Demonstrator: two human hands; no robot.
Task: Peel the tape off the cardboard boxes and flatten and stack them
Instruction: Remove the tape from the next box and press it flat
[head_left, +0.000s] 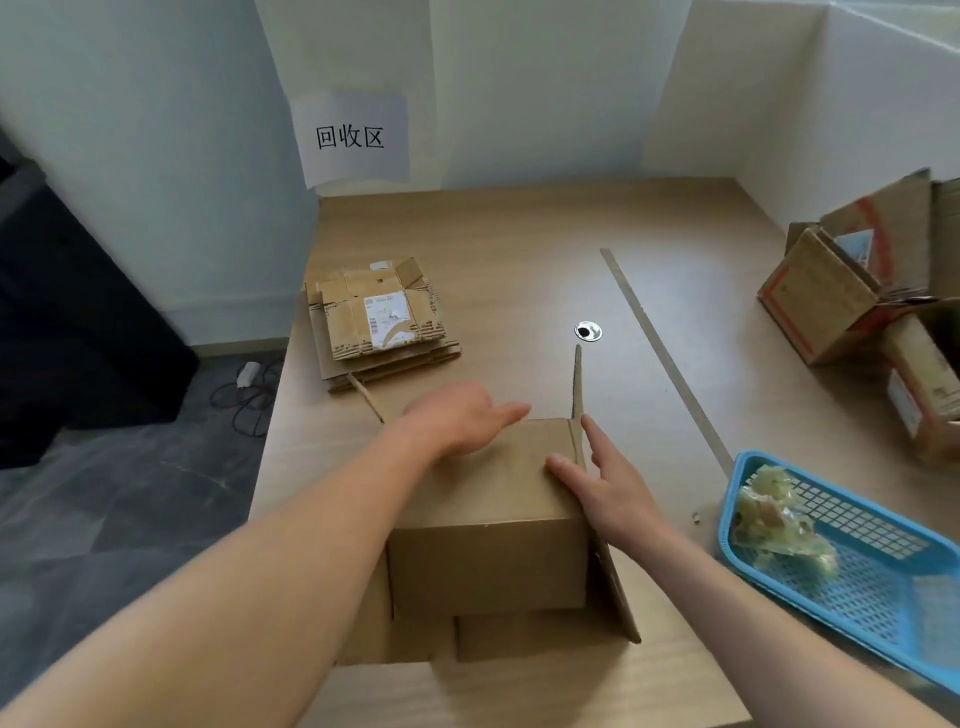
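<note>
Wooden counter (519, 249), white-walled corner. Flattened stack (379, 322) far left: done. Current box (488, 561) at near edge, flaps loose, not yet flattened. Left hand (457, 421) and right hand (608, 488) rest on top, fingers straight, gripping nothing. Peeled tape (774, 525) in blue basket (723, 525). Standing boxes (831, 301) far right: judged remaining.

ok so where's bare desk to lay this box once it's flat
Widest bare desk lies behind the box, between the flat stack and the cable hole, back to the wall. Another strip runs between the hole and the upright boxes. Crowded at right: boxes and blue basket.
</note>
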